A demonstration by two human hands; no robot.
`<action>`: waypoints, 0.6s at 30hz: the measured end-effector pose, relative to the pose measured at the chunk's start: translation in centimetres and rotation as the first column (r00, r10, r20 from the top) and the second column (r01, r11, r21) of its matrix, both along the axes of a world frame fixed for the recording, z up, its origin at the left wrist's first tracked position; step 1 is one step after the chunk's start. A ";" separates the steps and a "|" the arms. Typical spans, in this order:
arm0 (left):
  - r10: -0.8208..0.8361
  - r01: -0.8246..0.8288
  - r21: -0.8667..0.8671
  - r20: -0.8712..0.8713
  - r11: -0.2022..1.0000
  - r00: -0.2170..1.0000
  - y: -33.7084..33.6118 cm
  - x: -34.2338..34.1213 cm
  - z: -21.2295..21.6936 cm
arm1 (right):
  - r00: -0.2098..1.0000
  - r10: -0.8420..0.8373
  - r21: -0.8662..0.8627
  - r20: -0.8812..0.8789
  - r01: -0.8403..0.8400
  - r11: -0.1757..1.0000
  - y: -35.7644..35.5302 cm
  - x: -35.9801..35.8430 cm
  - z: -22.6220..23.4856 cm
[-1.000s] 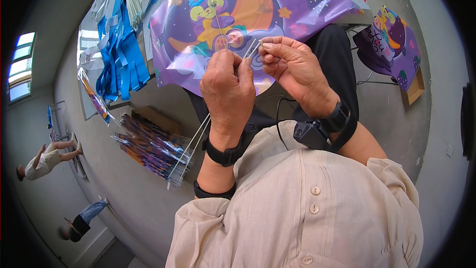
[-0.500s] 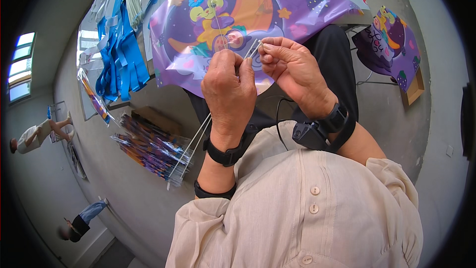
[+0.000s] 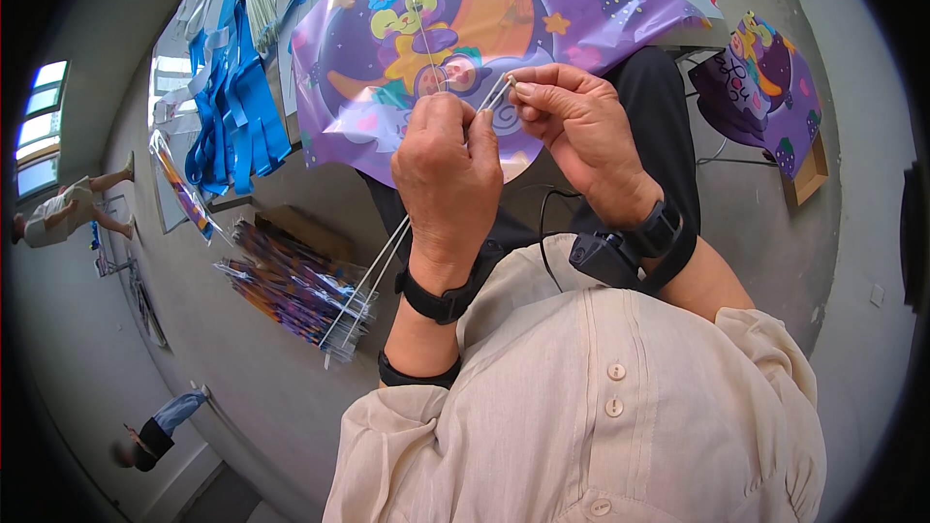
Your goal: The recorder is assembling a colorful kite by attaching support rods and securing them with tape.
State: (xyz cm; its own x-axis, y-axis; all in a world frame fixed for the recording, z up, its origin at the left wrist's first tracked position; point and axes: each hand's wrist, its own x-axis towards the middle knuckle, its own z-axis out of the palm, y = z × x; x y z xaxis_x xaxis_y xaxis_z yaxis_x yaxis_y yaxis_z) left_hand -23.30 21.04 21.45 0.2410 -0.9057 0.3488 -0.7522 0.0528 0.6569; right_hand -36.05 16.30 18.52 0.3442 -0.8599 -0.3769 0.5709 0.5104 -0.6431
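My left hand point(image 3: 446, 179) is closed around a pair of thin white rods point(image 3: 363, 283), which stick out past the wrist toward the lower left. Their upper ends rise from my left fingers to my right hand point(image 3: 586, 126), whose thumb and forefinger pinch the tips. A large purple plastic sheet point(image 3: 504, 0), like a kite sail with a cartoon animal and moon, lies under and beyond both hands. A thin line point(image 3: 423, 29) runs down over it toward my left fingers. What exactly sits at the rod tips is too small to tell.
Blue ribbon strips point(image 3: 232, 126) and a bundle of pale cords point(image 3: 258, 0) hang over the table's left side. Below lies a pile of wrapped colourful packs point(image 3: 291, 291). At right, another printed sheet point(image 3: 765, 97) rests by a cardboard box point(image 3: 812, 174). Two people stand far left.
Both hands keep nearly the same place and hold, with only a slight shift of the right fingers. In the far left background, one person has walked along.
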 end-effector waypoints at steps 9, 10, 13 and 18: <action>0.000 0.031 -0.092 0.319 0.995 0.948 -0.1 -0.9 0.4 | 0.989 -0.060 -0.184 -0.131 0.035 0.982 -0.5 -0.4 0.4; 0.017 0.028 -0.133 0.326 0.991 0.945 -0.2 -1.0 0.4 | 1.000 -0.010 -0.092 -0.025 0.007 0.996 -0.8 -0.6 0.4; 0.004 0.032 -0.113 0.311 0.993 0.950 -0.3 -1.1 0.4 | 0.996 0.033 -0.018 0.079 -0.032 0.999 -1.3 -0.9 0.3; -0.064 0.114 0.148 -0.306 0.982 0.950 -0.9 -0.2 0.8 | 0.990 0.043 -0.164 -0.132 -0.064 0.984 -2.3 -1.9 0.7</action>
State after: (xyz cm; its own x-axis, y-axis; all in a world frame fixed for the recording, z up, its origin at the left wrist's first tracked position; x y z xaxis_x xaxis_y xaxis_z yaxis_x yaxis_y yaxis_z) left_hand -23.51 20.12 22.25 0.2269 -0.9665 0.1198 -0.5169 -0.0153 0.8559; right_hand -37.93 13.97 19.23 0.3500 -0.8961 -0.2730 0.4537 0.4171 -0.7875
